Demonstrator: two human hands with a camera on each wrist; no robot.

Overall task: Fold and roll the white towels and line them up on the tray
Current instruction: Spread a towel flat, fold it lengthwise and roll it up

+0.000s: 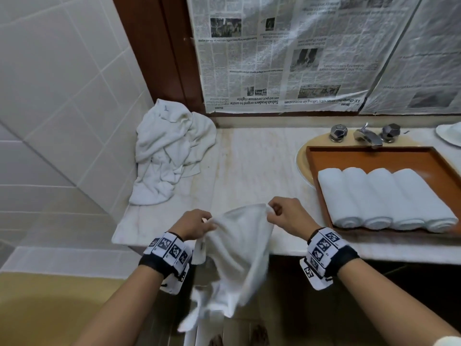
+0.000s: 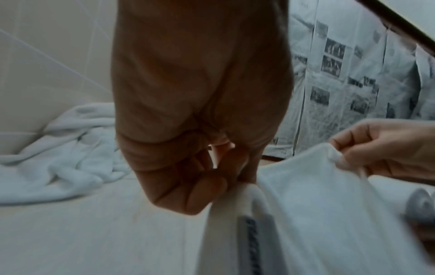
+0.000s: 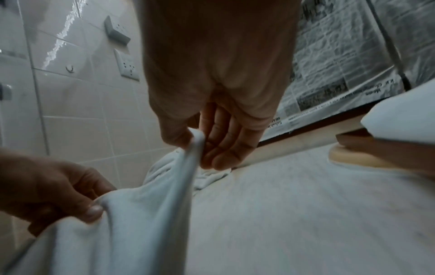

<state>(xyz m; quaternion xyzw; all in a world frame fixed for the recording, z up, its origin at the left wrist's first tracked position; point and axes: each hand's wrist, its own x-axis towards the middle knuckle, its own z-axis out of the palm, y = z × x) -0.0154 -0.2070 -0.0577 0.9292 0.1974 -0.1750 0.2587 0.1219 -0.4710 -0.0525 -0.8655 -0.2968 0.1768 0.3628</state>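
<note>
Left hand (image 1: 193, 224) and right hand (image 1: 287, 214) each pinch top edge of soft white towel (image 1: 237, 258); cloth hangs limp below fingers.

White towels (image 1: 381, 196); orange-brown tray (image 1: 374, 158); black-and-white newspaper (image 1: 287, 58); pale veined counter (image 1: 249, 166).

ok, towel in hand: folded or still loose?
Loose. The towel hangs unfolded below the counter edge, pinched at its top edge by left hand and right hand.
</note>
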